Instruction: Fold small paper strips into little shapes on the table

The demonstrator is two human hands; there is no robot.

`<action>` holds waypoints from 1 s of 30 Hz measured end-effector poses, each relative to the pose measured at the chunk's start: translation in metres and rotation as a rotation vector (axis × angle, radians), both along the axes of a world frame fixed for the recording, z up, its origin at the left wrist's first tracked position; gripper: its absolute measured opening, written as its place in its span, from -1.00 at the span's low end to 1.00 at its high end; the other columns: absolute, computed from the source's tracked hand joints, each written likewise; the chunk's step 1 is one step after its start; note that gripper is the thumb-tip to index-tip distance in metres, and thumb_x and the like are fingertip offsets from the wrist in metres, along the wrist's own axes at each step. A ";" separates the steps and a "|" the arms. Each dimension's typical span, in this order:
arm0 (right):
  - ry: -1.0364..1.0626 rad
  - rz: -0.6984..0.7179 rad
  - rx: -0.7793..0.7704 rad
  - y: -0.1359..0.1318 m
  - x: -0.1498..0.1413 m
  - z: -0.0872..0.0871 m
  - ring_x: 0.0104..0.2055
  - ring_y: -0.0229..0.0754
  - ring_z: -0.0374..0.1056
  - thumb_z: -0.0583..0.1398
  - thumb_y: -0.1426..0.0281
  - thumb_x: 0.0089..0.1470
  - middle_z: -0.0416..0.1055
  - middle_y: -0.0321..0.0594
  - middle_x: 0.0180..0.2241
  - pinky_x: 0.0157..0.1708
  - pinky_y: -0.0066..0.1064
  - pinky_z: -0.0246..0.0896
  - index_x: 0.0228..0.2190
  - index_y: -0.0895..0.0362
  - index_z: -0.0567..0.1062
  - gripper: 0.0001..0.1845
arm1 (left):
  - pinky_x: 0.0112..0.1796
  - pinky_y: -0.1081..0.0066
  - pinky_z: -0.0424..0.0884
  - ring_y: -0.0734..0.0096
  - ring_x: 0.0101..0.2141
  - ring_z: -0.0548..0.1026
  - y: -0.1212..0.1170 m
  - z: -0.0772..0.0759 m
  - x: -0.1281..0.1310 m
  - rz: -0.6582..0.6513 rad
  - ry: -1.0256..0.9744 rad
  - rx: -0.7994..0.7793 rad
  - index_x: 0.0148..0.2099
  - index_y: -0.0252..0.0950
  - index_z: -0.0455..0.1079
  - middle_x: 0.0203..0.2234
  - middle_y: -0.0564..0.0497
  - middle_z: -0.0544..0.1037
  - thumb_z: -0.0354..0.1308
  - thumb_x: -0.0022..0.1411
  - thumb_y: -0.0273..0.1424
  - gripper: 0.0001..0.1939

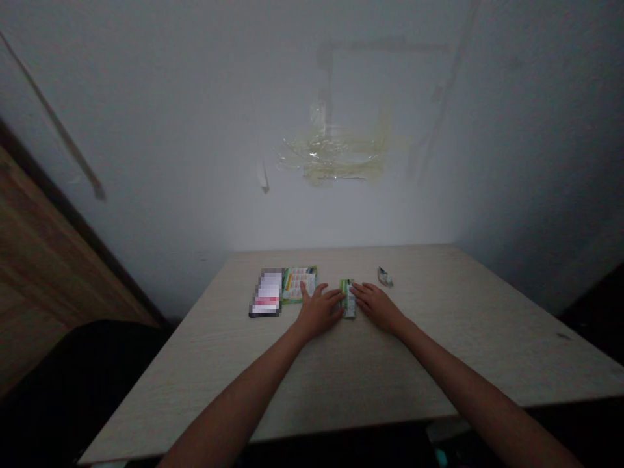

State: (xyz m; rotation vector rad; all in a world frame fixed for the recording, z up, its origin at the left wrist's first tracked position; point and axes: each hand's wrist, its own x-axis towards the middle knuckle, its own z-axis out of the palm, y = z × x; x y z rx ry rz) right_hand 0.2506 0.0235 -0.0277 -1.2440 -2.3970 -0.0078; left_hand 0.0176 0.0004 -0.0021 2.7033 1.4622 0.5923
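Note:
A narrow strip of green and white printed paper point(349, 305), looking folded, lies on the table between my hands. My left hand point(319, 311) rests at its left edge with fingers spread and fingertips touching it. From the right, my right hand point(377, 305) lies flat, its fingertips on the strip's upper right part. Left of my left hand is a stack of printed leaflets point(298, 283) with green borders; my left thumb overlaps its lower right corner. Beside the leaflets lies a phone point(267, 292) with a lit, blurred-out screen.
A small crumpled piece of paper point(385, 277) sits beyond my right hand on the pale wooden table point(234, 377). The wall point(341, 214) with peeling clear tape point(336, 156) stands at the table's far edge. A brown wooden panel point(49, 260) is at the left.

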 end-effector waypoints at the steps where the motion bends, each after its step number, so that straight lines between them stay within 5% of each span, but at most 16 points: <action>1: -0.009 -0.001 -0.004 0.000 0.000 0.001 0.22 0.01 0.20 0.01 0.35 0.30 0.26 -0.17 0.24 0.23 -0.03 0.13 0.18 0.08 0.36 -0.54 | 0.11 -0.51 -0.55 -0.03 0.26 0.16 0.000 0.000 0.000 0.000 0.000 0.003 0.20 0.13 0.30 0.18 0.12 0.43 0.03 0.34 -0.12 -0.60; 30: -0.016 -0.016 0.011 0.001 -0.004 0.002 0.16 -0.01 0.25 -0.01 0.35 0.32 0.32 -0.19 0.21 0.19 -0.06 0.17 0.15 0.04 0.41 -0.57 | 0.09 -0.54 -0.52 -0.05 0.28 0.14 0.002 -0.004 0.000 0.018 0.017 0.015 0.21 0.16 0.31 0.18 0.11 0.43 0.02 0.34 -0.11 -0.60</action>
